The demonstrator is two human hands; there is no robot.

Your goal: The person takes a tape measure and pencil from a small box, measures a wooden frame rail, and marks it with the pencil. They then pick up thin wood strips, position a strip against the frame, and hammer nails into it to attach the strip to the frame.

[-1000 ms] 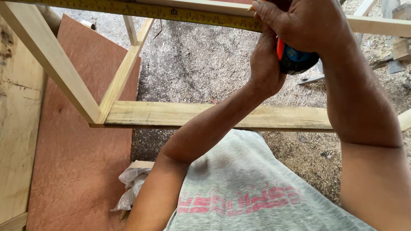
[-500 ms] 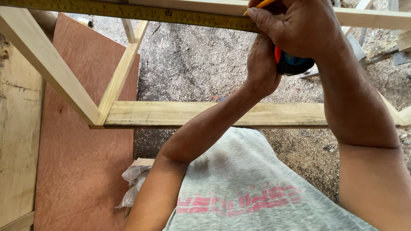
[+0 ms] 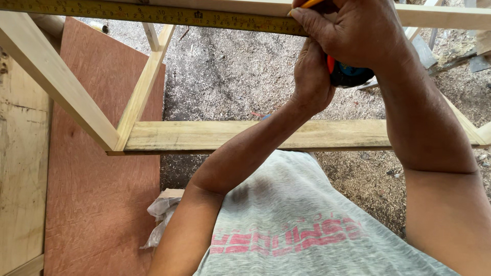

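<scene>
The pale wooden frame fills the view, its near rail running left to right with a slanted rail meeting it at the left corner, and everything else sits around it: a reddish plywood sheet below and left of that corner, sawdust-strewn ground showing through the open middle. Along the frame's far rail lies the yellow tape measure blade, long axis left to right, drawn out leftward past the edge of view, its case end at the right. This looks like the measuring-and-marking step: the left hand is closed around the dark blue and red tape case just under the far rail, while the right hand is clenched above it, pinching an orange pencil whose tip sits at the blade's upper edge. Whether a mark is made cannot be told. The next move, by the look of it, calls for a steady blade pressed flat on the rail and a short, clean pencil stroke at the chosen reading.
</scene>
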